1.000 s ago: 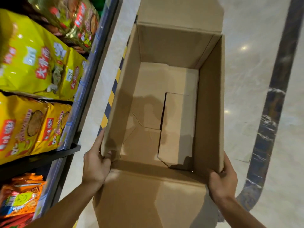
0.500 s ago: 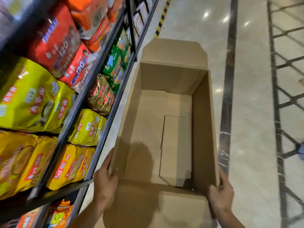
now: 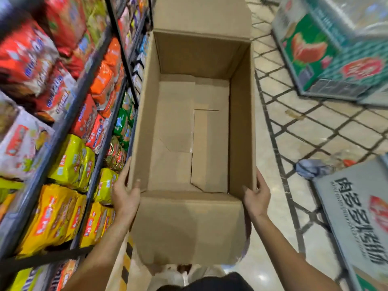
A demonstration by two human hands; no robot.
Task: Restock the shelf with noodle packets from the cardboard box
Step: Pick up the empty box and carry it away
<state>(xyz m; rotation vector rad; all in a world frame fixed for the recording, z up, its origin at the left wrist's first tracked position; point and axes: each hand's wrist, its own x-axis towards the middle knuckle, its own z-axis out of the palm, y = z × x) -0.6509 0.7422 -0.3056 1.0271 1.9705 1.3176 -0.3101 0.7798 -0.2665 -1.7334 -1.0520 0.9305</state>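
Nearest the camera, the box's (image 3: pixel 189 227) near flap hangs open toward the person. The left hand (image 3: pixel 126 196) grips the box's left wall at the near corner, thumb hooked over the rim and fingers laid along the outside. The right hand (image 3: pixel 257 195) grips the right wall at the opposite near corner, thumb inside and fingers outside. Between them the box is held up over the floor (image 3: pixel 304 131), open side up, with only its folded bottom flaps showing inside. To the left, just beside the box, the shelf (image 3: pixel 69 114) carries yellow, red, orange and green packets (image 3: pixel 71 164) on several tiers. To the right stand a grey carton (image 3: pixel 357 217) and, farther off, a green case (image 3: pixel 327 59).
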